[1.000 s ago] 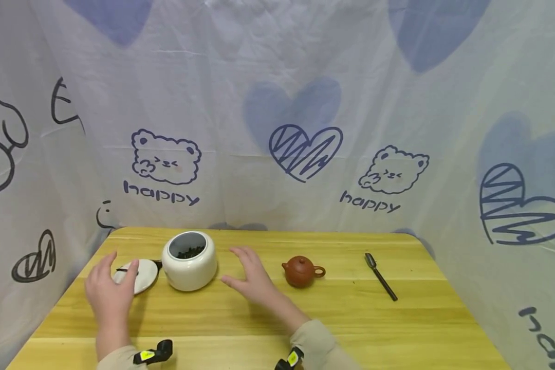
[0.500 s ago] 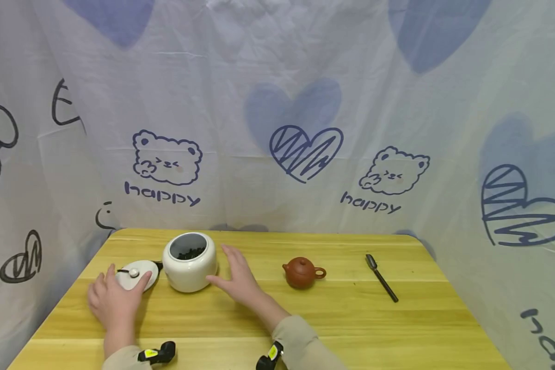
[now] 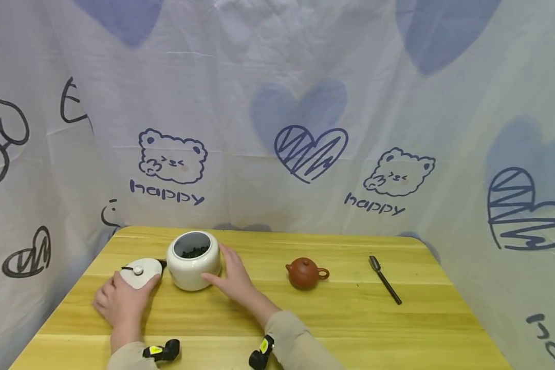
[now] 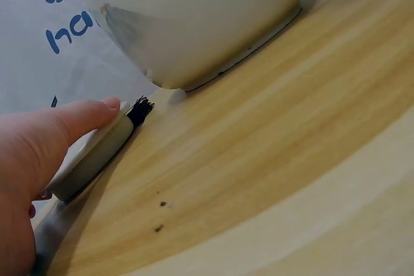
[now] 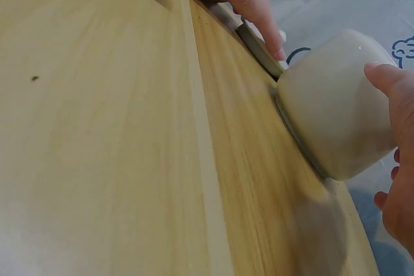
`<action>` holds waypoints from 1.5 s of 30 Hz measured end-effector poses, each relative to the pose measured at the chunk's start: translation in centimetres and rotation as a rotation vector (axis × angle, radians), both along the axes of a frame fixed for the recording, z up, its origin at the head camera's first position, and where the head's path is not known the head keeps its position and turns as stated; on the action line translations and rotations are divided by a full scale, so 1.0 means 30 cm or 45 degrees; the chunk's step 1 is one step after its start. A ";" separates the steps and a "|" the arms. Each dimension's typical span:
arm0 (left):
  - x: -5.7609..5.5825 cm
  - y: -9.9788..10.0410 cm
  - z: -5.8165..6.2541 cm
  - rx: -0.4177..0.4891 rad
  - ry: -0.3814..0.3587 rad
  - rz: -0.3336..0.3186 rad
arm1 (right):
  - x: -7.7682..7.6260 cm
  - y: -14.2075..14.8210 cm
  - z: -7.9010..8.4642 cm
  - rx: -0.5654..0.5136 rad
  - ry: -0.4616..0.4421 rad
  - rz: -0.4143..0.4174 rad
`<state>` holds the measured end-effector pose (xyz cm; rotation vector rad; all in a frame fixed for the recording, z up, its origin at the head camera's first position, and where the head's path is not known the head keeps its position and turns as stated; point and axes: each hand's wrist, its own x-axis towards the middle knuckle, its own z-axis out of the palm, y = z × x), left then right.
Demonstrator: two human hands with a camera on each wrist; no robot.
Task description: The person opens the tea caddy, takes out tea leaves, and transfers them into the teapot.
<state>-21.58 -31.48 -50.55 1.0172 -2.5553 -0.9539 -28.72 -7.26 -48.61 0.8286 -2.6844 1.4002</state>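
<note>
A white ceramic jar point(image 3: 188, 277) stands upright on the left half of the table, its mouth uncovered and dark tea leaves point(image 3: 195, 252) visible inside. My right hand point(image 3: 237, 280) grips the jar's right side, thumb on the front wall and fingers round the side; the right wrist view shows the thumb point(image 5: 383, 77) on the wall. Left of the jar lies its round white lid point(image 3: 144, 279), knob up, with a dark tassel point(image 4: 140, 111) poking out at the edge. My left hand point(image 3: 126, 303) holds the lid by its rim between thumb and fingers, which are partly hidden.
A small reddish-brown clay teapot point(image 3: 303, 273) stands at mid-table, handle to the right. Farther right lies a dark, slender tea scoop point(image 3: 386, 280). A printed white curtain point(image 3: 240, 205) hangs behind the wooden table point(image 3: 333, 329) and at both sides.
My left hand has come in to the lid and closed on its rim. My right hand has moved left from beside the jar onto its wall. The teapot and scoop stay put.
</note>
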 end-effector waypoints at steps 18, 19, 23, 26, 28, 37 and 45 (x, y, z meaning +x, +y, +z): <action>-0.007 0.011 0.001 -0.106 -0.037 -0.043 | -0.041 -0.041 0.024 0.199 0.092 0.004; -0.007 0.012 0.000 -0.105 -0.037 -0.038 | -0.041 -0.043 0.025 0.224 0.105 0.003; -0.012 0.014 -0.004 -0.104 -0.030 -0.021 | -0.038 -0.048 0.030 0.294 0.129 -0.015; -0.016 0.012 -0.009 -0.109 -0.025 -0.004 | -0.037 -0.049 0.032 0.330 0.142 -0.032; -0.018 0.009 -0.012 -0.113 -0.024 0.008 | -0.037 -0.050 0.032 0.342 0.158 -0.037; -0.024 0.007 -0.010 -0.132 0.009 0.054 | -0.034 -0.049 0.034 0.341 0.162 -0.047; -0.019 0.004 -0.001 -0.061 0.083 0.081 | -0.036 -0.053 0.027 0.336 0.158 -0.046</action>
